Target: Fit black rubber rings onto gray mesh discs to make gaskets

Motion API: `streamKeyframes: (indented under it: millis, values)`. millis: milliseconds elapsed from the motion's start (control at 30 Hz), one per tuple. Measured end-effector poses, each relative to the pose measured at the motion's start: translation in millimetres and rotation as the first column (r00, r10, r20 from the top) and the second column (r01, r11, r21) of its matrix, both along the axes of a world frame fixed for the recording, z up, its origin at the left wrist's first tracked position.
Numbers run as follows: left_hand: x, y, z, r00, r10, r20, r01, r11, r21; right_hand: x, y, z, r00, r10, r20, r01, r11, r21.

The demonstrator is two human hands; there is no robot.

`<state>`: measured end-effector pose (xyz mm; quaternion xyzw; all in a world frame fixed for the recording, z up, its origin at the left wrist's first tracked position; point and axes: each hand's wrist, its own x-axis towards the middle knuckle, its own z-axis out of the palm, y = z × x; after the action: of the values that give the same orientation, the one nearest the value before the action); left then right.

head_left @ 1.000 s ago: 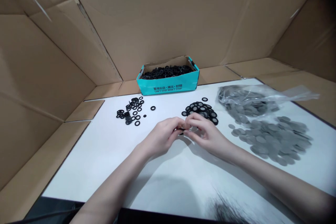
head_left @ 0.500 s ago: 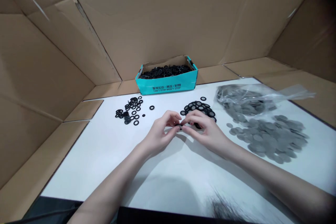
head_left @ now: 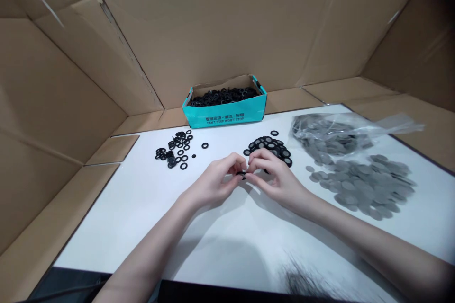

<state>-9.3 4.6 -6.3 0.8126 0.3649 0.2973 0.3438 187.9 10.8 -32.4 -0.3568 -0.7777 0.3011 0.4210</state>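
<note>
Here, the left hand [head_left: 215, 182] and right hand [head_left: 279, 180] pinch a black ring [head_left: 242, 174] between them.

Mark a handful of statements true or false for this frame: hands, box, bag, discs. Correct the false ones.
1. The left hand and right hand are both at one ring. True.
2. The box holds black rings. True.
3. The box is shut on top. False: its top is open.
4. The bag lies beyond the loose discs. True.
5. The loose discs are red. False: they are grey.
6. The box stands right of the bag. False: it stands left.
</note>
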Motion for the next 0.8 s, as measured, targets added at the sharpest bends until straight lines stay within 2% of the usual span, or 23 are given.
streamKeyframes:
  millis: [100,300,500,800]
  values:
    - [-0.5,0.4,-1.6,1.0,0.027,-0.013,-0.027,1.0,0.004,0.4,1.3,-2.7,1.0,-0.003,0.022,0.003,1.0,-0.015]
    - [-1.0,1.4,-4.4,0.994,0.054,0.098,-0.05,0.998,-0.045,2.0,4.9,-4.5,0.998,-0.055,0.028,0.055,0.998,-0.004]
    - [0.2,1.3,-7.5,0.987,0.098,0.129,-0.085,0.991,-0.108,2.2,4.3,-2.3,0.999,-0.032,0.04,0.031,0.999,0.029]
    - [2.7,0.2,-9.4,0.996,0.053,0.078,-0.053,0.999,-0.001,0.8,3.5,-4.8,1.0,-0.019,-0.01,0.019,1.0,-0.023]
